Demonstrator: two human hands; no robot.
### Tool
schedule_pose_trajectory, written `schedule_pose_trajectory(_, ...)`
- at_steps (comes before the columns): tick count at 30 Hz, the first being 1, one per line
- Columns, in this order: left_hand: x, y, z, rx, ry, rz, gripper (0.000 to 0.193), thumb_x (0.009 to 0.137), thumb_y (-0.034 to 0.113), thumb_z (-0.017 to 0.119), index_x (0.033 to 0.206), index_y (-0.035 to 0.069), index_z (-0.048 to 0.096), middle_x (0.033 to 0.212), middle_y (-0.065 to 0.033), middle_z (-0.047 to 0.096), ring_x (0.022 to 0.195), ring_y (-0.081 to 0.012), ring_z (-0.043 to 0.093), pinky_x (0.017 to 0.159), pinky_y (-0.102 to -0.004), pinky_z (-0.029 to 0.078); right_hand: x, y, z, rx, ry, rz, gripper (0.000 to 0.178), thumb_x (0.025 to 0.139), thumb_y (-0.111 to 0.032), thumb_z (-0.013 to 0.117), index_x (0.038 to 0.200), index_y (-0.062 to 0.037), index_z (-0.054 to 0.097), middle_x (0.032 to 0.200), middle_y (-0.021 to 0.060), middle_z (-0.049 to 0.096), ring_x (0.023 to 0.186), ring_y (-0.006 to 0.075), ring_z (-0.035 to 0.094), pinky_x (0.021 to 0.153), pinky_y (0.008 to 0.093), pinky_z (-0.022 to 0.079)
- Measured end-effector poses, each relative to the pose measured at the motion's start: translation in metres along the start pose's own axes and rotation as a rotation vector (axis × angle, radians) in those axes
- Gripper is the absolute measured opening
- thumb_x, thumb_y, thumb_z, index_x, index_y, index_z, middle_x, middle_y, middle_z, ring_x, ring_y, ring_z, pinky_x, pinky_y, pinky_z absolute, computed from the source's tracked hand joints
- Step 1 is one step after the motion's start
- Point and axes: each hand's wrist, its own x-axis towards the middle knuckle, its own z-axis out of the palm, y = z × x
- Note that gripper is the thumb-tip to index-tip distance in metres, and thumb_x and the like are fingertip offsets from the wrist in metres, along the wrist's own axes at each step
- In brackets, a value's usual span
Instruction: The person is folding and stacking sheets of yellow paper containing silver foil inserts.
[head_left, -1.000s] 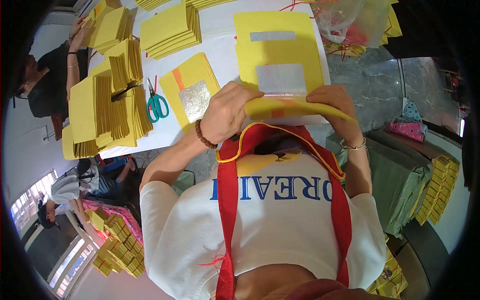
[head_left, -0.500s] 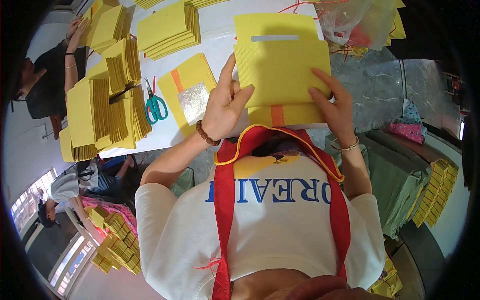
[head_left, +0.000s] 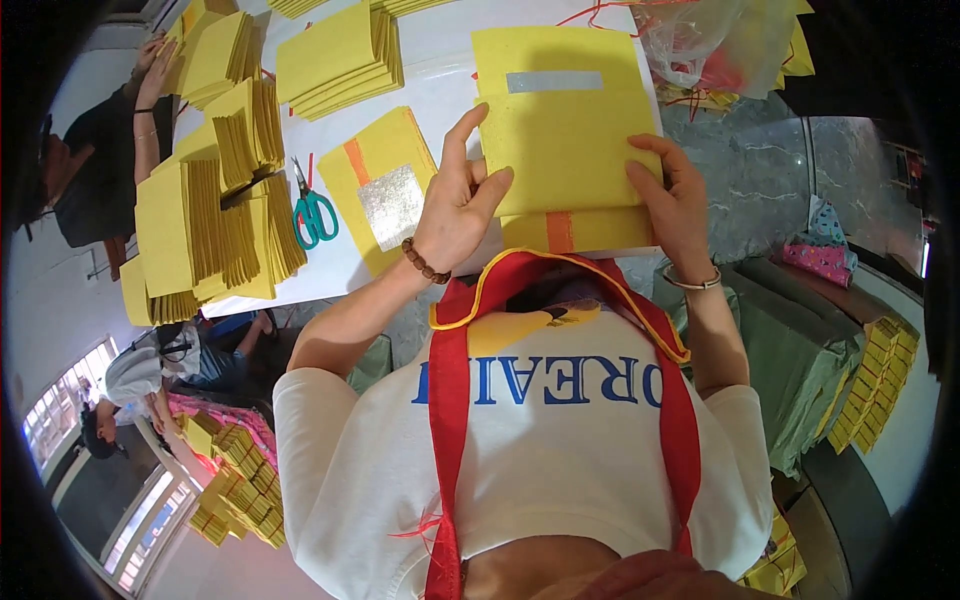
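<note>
Upper centre: left hand (head_left: 458,205) and right hand (head_left: 674,205), fingers loosely spread, touch opposite sides of folded yellow sheets (head_left: 565,150); even pressure should align them.

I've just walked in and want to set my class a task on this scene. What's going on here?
A person at a white table has both hands at some yellow paper: the left hand by its left edge, the right hand with fingertips on its right side. To the left lie a yellow sheet with a silver patch, then green-handled scissors and yellow stacks. Another person's hands are at the far left.
</note>
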Motion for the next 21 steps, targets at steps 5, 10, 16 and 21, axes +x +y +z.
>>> schedule_pose_trajectory(5,0.001,-0.003,-0.001,-0.063,-0.009,-0.010,0.061,0.083,0.004,0.054,0.137,0.007,0.024,0.052,0.0021,0.035,0.048,-0.0078,0.034,0.048,-0.0250,0.029,0.004,0.000,0.001,-0.064,-0.010,-0.007,0.023,0.080,-0.011,0.058,0.102,-0.0047,0.061,0.083,0.0062,0.063,0.072,0.0080,0.054,0.064,0.0236,0.045)
schedule_pose_trajectory(10,0.007,0.022,-0.019,0.480,-0.150,0.071,0.041,0.083,0.015,0.058,0.122,0.009,0.048,0.051,-0.0029,0.044,0.045,-0.0165,0.042,0.046,-0.0293,0.033,0.002,0.003,0.004,-0.066,0.001,-0.013,0.023,0.080,-0.012,0.058,0.101,-0.0047,0.061,0.075,0.0063,0.061,0.066,0.0090,0.053,0.061,0.0247,0.044)
schedule_pose_trajectory(16,0.006,0.043,0.004,1.211,0.113,0.867,0.053,0.071,0.026,0.068,0.121,0.017,0.055,0.118,-0.0036,0.051,0.104,-0.0278,0.046,0.080,-0.0431,0.037,0.000,0.002,0.006,-0.171,0.055,-0.059,0.021,0.080,-0.014,0.057,0.099,-0.0055,0.061,0.072,0.0077,0.060,0.063,0.0091,0.053,0.059,0.0251,0.044)
schedule_pose_trajectory(21,0.007,0.006,0.037,1.085,-0.267,0.891,0.067,0.073,0.047,0.061,0.130,0.015,0.045,0.134,-0.0043,0.043,0.121,-0.0271,0.040,0.100,-0.0438,0.032,0.001,-0.002,0.002,-0.161,-0.032,-0.057,0.017,0.083,-0.009,0.055,0.099,-0.0025,0.059,0.086,0.0025,0.060,0.078,0.0076,0.051,0.069,0.0209,0.043)
